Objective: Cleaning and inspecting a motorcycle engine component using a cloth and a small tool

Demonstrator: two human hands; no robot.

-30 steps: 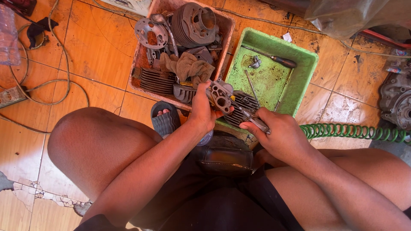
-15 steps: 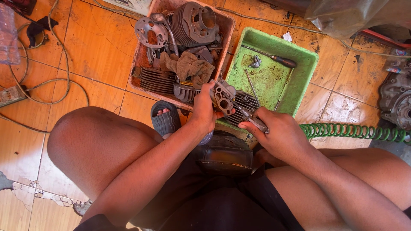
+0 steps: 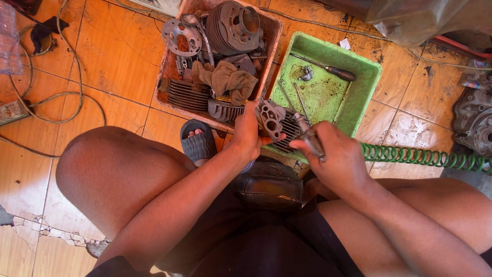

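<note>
My left hand (image 3: 247, 132) grips a small grey metal engine part (image 3: 271, 120) with round holes, held above my lap. My right hand (image 3: 337, 157) is closed around a thin metal tool (image 3: 307, 135) whose tip points at that part. Just beyond the hands lies a green plastic tray (image 3: 365, 81) holding a screwdriver (image 3: 328, 68) and a small metal fitting (image 3: 306, 74). A finned cylinder piece (image 3: 291, 132) sits at the tray's near edge, partly hidden behind the held part.
An orange-brown crate (image 3: 165, 72) at the upper middle holds finned engine cylinders, a round plate and a dirty rag (image 3: 225, 78). A green coiled hose (image 3: 425, 157) runs right. Cables (image 3: 61, 95) cross the tiled floor at left. A dark engine casing (image 3: 474, 120) sits at far right.
Both hands have stayed close together; the held part has turned slightly and the tool in my right hand has shifted a little against it.
</note>
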